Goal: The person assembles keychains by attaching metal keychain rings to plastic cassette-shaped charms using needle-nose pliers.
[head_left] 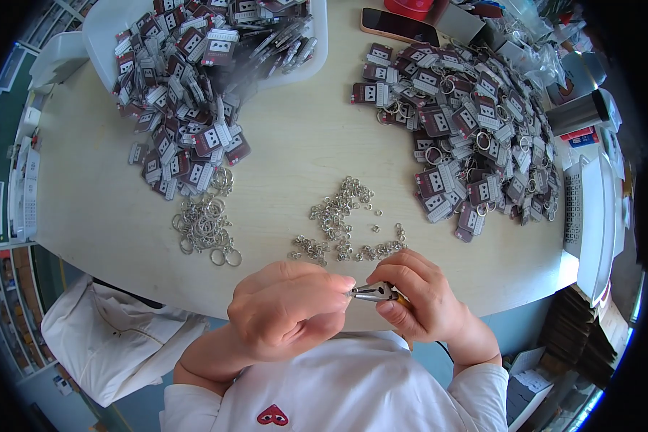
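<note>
My right hand [419, 294] is closed round a pair of pliers [374, 291] with metal jaws and yellow handles. The jaws point left, toward my left hand [291, 306]. Thumb and fingers of the left hand pinch together right at the plier tips. Something small and metallic shows there, too small to name, and the fingers cover most of it. Just beyond both hands lies a loose pile of small metal rings [337, 216]. Larger split key rings [205, 222], some with short chains, form another pile to the left.
Flat brown-and-clear tags [183, 144] spill from a white bin [320, 43] at the far left. On the right is a heap of similar tags with rings [475, 137]. A phone [399, 27] lies at the back, and a dark cylinder [579, 111] is at the right edge.
</note>
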Demonstrator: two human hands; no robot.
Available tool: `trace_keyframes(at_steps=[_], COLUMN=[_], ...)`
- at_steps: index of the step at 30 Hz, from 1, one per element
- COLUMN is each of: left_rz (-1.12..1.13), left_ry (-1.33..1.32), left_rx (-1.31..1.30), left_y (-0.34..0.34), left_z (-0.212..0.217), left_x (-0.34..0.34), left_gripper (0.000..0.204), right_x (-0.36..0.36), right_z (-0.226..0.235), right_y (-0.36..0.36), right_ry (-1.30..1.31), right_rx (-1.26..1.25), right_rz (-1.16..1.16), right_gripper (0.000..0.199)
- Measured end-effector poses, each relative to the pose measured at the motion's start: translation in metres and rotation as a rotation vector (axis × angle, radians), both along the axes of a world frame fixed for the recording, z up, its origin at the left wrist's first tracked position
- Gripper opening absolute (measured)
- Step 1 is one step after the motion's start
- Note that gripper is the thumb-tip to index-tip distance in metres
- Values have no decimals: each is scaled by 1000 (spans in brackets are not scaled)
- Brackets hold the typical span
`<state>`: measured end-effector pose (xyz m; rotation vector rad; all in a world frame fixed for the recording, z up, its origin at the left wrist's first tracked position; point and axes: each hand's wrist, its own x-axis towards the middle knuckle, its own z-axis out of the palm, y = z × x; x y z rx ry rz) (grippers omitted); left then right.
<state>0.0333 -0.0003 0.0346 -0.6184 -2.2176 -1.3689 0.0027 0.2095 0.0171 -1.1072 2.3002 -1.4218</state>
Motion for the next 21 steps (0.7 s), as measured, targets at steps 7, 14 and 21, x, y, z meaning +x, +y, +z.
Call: trace_keyframes(at_steps=[7,14,21], left_rz=[-24,-36,-84], left_ry=[77,37,-108], left_rx=[55,77,197], left_y=[1,1,-1], left_z=[-3,-3,-6], left_x=[-3,-3,-5], left_gripper=[35,34,25], right_x=[1,1,-6], right_z=[0,1,2], right_y=[0,2,4], right_ry=[-27,-191,-520], right_rx=[-12,4,-88], right_rz=[33,101,240], right_gripper=[25,22,28])
